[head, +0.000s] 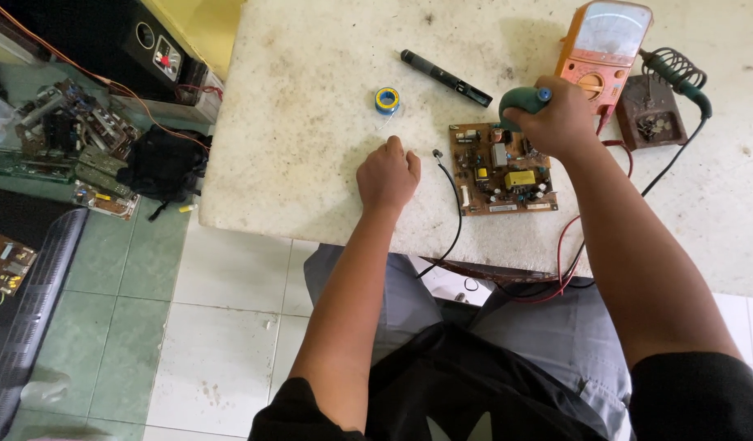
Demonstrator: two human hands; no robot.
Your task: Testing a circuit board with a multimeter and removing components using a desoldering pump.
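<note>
A brown circuit board (502, 170) with small components lies on the worn white table (303, 147). My right hand (558, 118) hovers over the board's far edge, shut on a green-handled tool with a blue cap (521, 100). My left hand (387, 174) rests on the table left of the board, fingers curled in a loose fist with nothing seen in it. A black probe lead (451, 189) ends just right of that hand. A small blue-and-yellow solder spool (386, 100) lies beyond it.
An orange analogue multimeter (602, 51) stands at the far right, beside a soldering iron in its coil stand (666, 94). A black pen-shaped tool (446, 78) lies at the back. Red and black leads (568, 253) hang over the near edge. Circuit boards and electronics (74, 139) clutter the floor at left.
</note>
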